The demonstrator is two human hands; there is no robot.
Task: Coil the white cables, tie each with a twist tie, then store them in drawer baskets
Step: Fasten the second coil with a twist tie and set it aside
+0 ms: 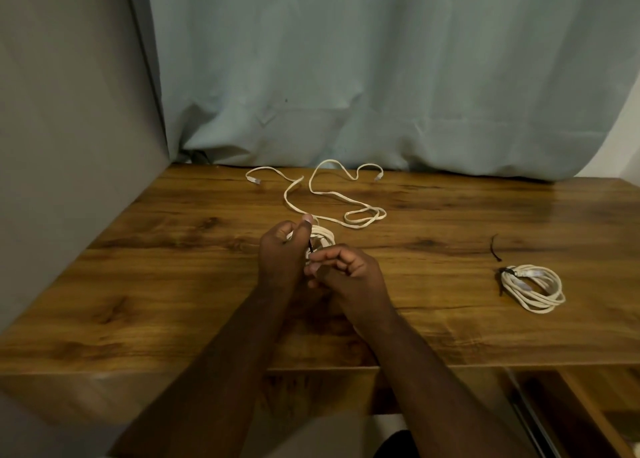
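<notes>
**A:** Head view, looking down over both forearms. What is the left hand (282, 250) doing?

**B:** Its fingers curl round a coiled white cable (323, 238), held just above the tabletop (173, 267) near the middle. The thumb points up along the bundle, I judge to keep the loops pressed together so they don't spring apart.

**A:** And the right hand (349, 270)?

**B:** Its fingers are bent in tight, pinching a thin black twist tie (311, 246) right against the coil. The tie stands nearly upright between the two hands. That suits a wrapping step: one hand steadies the loops, the other works the tie around them.

**A:** Is the tie closed yet?

**B:** I can't tell; the hands hide where it meets the cable.

**A:** What else of the task lies about?

**B:** A loose white cable (332, 198) sprawls behind the hands toward the far edge, both plugs showing, not yet coiled. Well apart on the right sits a finished coil (533, 288) with a dark tie at its left end. Just behind it lies a spare black tie (496, 248), probably kept for the loose cable.

**A:** Any drawer baskets?

**B:** None that I can make out. Something like an open drawer shows at the lower right, but too dim to say. A pale curtain (381, 77) hangs behind.
</notes>
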